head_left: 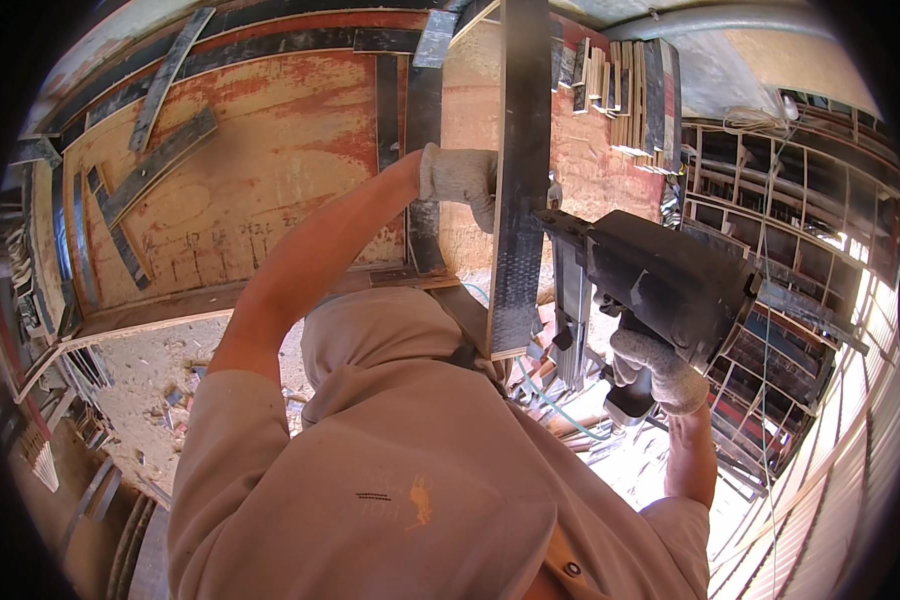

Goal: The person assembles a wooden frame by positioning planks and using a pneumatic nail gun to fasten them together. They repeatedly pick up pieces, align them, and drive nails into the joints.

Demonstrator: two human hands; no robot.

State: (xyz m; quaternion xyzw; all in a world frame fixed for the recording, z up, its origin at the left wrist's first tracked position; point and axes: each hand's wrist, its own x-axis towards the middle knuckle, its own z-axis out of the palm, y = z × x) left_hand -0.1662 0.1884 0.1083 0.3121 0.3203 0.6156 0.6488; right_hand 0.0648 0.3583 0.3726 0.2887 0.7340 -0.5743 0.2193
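A long black-faced board (521,130) stands on edge in front of me, running from the top of the picture down toward my chest. My left hand (458,182), in a light knitted glove, is closed on its left side; the fingertips are partly hidden. In my gloved right hand (658,372) I grip the handle of a black nail gun (670,285). The gun's nose is at the board's right face; whether it touches I cannot tell. Its narrow magazine hangs down beside the board.
A worn plywood worktop (270,160) spreads to the left, with loose black strips (165,165) on it. Stacked wood pieces (630,100) lie at the far right. Beyond them stand gridded wooden frames (770,190). A thin green hose (560,410) trails below, above a littered floor (140,400).
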